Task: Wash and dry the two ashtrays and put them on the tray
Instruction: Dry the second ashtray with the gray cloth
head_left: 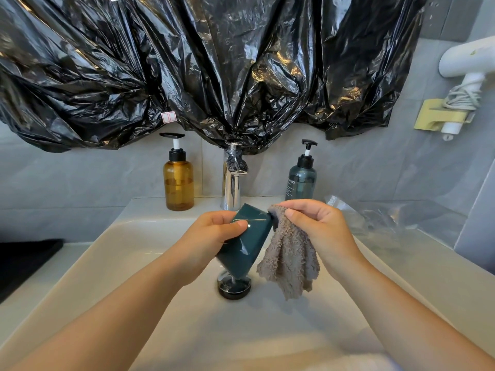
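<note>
My left hand point(214, 234) grips a dark green square ashtray point(246, 245), tilted on edge above the white sink basin point(150, 253). My right hand point(316, 226) pinches a grey fluffy cloth point(289, 263) and presses it against the ashtray's upper right rim. Most of the cloth hangs loose below that hand. The ashtray's inside faces away from me and is hidden. Only one ashtray is in view, and I see no tray.
A chrome tap point(231, 186) stands behind the basin, between an amber pump bottle point(179, 180) and a grey-blue pump bottle point(301, 180). The drain plug point(234, 286) sits below the ashtray. Black plastic sheeting point(214, 62) covers the wall. Clear plastic point(396, 218) lies at right.
</note>
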